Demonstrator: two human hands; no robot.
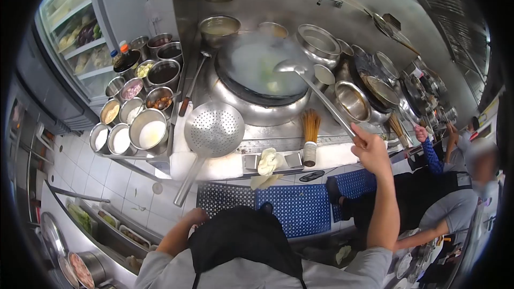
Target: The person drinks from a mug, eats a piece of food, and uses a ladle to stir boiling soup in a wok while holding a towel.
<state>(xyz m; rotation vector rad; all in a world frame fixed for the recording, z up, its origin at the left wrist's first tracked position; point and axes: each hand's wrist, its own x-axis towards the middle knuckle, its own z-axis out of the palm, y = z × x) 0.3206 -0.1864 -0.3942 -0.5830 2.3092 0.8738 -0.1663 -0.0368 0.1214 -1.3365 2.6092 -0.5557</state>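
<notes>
My right hand (370,151) grips the long handle of a steel ladle (293,67). The ladle's bowl is over the steaming wok (262,69), where something pale green shows through the steam. My left hand (194,218) is low beside my black apron, away from the stove; its fingers are mostly hidden. Between the wok and me, a perforated strainer (214,130) rests on the stove's front ledge, its handle sticking out past the edge. A bamboo brush (310,136) stands near the ledge, to the right of a crumpled pale cloth (269,161).
Several seasoning containers (149,131) crowd the left side. Metal bowls (220,25) stand behind the wok, and an empty bowl (353,101) sits to its right. A co-worker (450,203) is close on my right, near more woks. Blue mats (293,208) cover the floor.
</notes>
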